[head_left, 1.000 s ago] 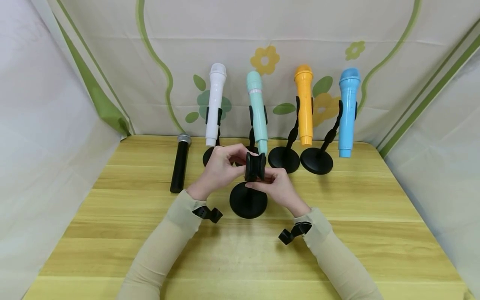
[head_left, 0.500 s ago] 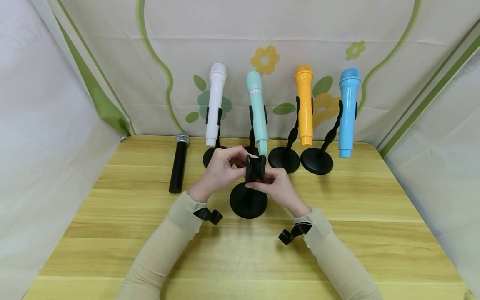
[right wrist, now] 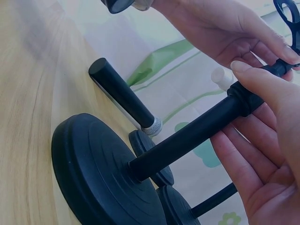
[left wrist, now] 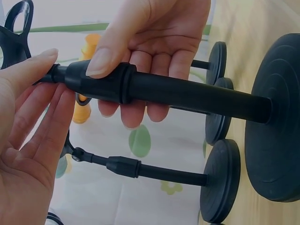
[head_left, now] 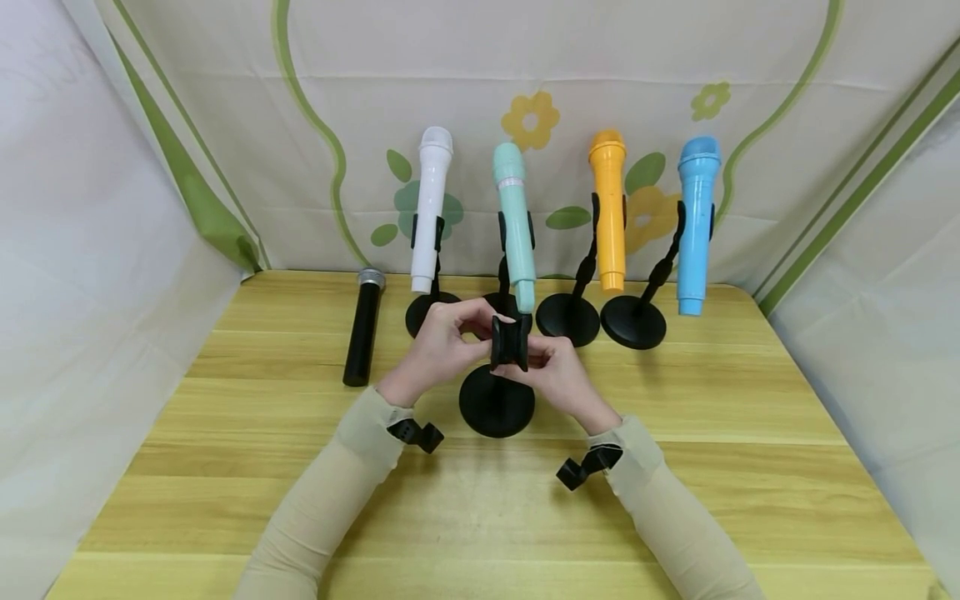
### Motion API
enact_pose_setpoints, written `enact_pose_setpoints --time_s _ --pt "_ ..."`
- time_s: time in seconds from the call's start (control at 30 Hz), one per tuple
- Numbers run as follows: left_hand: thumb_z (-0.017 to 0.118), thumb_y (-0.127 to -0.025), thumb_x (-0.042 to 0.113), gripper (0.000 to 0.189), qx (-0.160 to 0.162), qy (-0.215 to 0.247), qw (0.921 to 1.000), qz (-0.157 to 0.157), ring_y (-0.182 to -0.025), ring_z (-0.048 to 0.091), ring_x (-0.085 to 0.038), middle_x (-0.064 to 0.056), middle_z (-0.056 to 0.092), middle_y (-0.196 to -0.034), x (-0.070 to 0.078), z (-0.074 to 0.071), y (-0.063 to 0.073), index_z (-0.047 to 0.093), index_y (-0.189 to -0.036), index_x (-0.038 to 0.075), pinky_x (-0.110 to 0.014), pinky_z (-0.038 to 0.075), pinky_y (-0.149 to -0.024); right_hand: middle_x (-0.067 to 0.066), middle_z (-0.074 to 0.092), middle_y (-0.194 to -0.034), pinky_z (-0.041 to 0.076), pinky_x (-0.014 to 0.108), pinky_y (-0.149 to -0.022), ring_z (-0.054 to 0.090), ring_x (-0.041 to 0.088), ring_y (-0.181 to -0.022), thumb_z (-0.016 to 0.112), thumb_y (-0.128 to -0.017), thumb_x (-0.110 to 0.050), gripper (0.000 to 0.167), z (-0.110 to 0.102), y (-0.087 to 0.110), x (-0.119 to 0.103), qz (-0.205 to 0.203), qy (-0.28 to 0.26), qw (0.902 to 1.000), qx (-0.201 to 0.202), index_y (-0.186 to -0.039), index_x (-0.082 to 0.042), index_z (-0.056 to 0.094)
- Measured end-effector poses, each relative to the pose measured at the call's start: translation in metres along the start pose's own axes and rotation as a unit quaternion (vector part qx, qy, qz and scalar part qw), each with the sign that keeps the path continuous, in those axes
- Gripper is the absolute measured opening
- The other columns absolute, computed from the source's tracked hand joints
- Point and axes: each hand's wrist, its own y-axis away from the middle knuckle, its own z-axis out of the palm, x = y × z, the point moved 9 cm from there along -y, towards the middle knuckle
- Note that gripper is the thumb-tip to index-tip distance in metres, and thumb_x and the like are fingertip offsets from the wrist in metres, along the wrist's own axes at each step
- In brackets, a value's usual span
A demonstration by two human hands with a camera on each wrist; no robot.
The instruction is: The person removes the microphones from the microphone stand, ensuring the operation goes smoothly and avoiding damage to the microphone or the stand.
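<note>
A black desktop microphone stand (head_left: 497, 403) stands upright on its round base in the middle of the table, its clip (head_left: 510, 343) holding no microphone. My left hand (head_left: 444, 340) pinches the thin neck just below the clip between thumb and fingers. Lower down, my right hand (head_left: 558, 377) grips the thick collar (left wrist: 101, 83), thumb on one side and fingers behind. In the right wrist view the stand's post (right wrist: 187, 137) runs from that collar down to the base. A black microphone with a silver head (head_left: 363, 327) lies on the table left of my left hand.
Along the back stand several black stands bearing microphones: white (head_left: 431, 208), mint green (head_left: 514, 221), orange (head_left: 609, 208) and blue (head_left: 697, 225). A patterned cloth (head_left: 630, 50) hangs behind the wooden table (head_left: 487, 525).
The clip has tipped slightly toward me, and my left hand has come down a little with it. The black microphone has rocked slightly left, then right. My right hand stays in place.
</note>
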Motion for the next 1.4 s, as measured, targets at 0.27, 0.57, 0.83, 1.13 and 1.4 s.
enact_pose_setpoints --time_s 0.27,0.57,0.83,1.13,1.4 --pt "0.08 -0.085 -0.006 0.017 -0.018 -0.006 0.9997 -0.017 -0.08 0.07 -0.013 0.0 0.074 -0.094 -0.006 0.004 0.002 0.074 -0.097 0.005 -0.032 0.061 -0.075 0.009 0.075 -0.107 0.06 0.038 -0.085 0.074 0.026 -0.095 0.081 -0.088 -0.002 0.028 -0.001 0.0 0.002 0.005 -0.003 1.0 0.005 -0.116 -0.002 0.076" --pt "0.08 -0.085 -0.004 0.016 -0.024 -0.008 0.9996 -0.015 -0.082 0.07 -0.013 0.0 0.073 -0.094 -0.008 0.008 0.002 0.073 -0.094 0.007 -0.032 0.061 -0.076 0.01 0.076 -0.105 0.06 0.038 -0.083 0.074 0.026 -0.094 0.081 -0.087 -0.002 0.028 -0.005 0.001 0.001 -0.002 0.002 0.9999 0.012 -0.115 0.0 0.076" --pt "0.08 -0.086 -0.003 0.016 -0.024 -0.002 0.9996 -0.015 -0.081 0.07 -0.014 -0.001 0.073 -0.095 -0.01 0.009 0.002 0.074 -0.095 0.008 -0.033 0.061 -0.075 0.01 0.075 -0.107 0.06 0.039 -0.085 0.073 0.026 -0.096 0.08 -0.088 -0.001 0.029 -0.006 0.002 0.0 -0.004 -0.002 0.9999 0.013 -0.117 0.0 0.076" --pt "0.082 -0.085 -0.002 0.018 -0.027 -0.02 0.999 -0.03 -0.082 0.071 -0.012 0.001 0.073 -0.096 -0.008 0.004 0.006 0.075 -0.097 0.009 -0.031 0.061 -0.074 0.007 0.075 -0.111 0.058 0.038 -0.089 0.072 0.025 -0.101 0.081 -0.088 -0.006 0.031 0.003 0.006 0.004 0.009 -0.002 0.9999 0.006 -0.118 -0.006 0.076" --pt "0.082 -0.085 -0.001 0.019 -0.028 -0.005 0.9989 -0.037 -0.081 0.07 -0.013 0.001 0.075 -0.103 -0.009 0.004 0.005 0.074 -0.097 0.012 -0.032 0.061 -0.073 0.005 0.075 -0.109 0.059 0.035 -0.085 0.073 0.025 -0.097 0.083 -0.087 -0.006 0.027 0.006 0.013 0.017 0.014 0.006 0.9999 -0.007 -0.112 -0.008 0.078"
